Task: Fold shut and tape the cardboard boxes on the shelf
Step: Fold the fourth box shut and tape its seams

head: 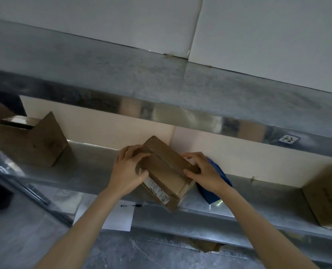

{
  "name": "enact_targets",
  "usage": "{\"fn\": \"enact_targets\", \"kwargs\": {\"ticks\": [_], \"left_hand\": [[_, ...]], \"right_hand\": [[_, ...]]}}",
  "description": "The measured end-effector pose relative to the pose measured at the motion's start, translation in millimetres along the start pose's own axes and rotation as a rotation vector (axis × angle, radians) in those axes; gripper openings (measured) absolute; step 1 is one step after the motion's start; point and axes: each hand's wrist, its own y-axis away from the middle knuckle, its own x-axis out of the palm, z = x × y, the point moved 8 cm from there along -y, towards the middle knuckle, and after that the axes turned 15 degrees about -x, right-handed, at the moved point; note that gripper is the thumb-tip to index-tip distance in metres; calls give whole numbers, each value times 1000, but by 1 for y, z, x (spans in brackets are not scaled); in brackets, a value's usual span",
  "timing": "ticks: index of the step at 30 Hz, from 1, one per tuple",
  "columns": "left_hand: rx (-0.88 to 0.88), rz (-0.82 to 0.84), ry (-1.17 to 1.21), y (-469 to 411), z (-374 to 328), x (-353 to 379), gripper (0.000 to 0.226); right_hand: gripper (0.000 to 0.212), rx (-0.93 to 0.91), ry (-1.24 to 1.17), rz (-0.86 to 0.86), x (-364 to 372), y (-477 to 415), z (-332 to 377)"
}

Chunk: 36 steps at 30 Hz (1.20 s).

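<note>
Both hands press the small cardboard box (166, 171) on the metal shelf (87, 171), left hand (130, 167) and right hand (202, 169) gripping its opposite ends.

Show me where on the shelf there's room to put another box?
The widest bare patch of shelf lies between the open box on the left and the middle box. Another bare stretch runs from the blue bag to the right box. The middle is crowded: both hands, left and right, press that box, with the bag close beside it.
</note>
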Motion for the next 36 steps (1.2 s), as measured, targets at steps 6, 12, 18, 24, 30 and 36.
{"fn": "enact_targets", "kwargs": {"ticks": [6,12,18,24,30,36], "left_hand": [[-273,-139,-11,28,-16,15,66],[-347,-255,283,54,-33,34,71],[-468,-302,228,67,-38,31,67],[-462,-304,0,77,-55,24,61],[-446,-289,-33,80,-62,27,55],[-463,-272,-27,81,-54,32,50]], "right_hand": [[39,-92,60,131,12,3,4],[49,-198,105,147,14,11,9],[39,-225,164,75,-21,27,3],[41,-88,429,152,-51,59,-46],[51,44,534,247,-45,82,-80],[57,47,438,300,-26,82,-89]]}}
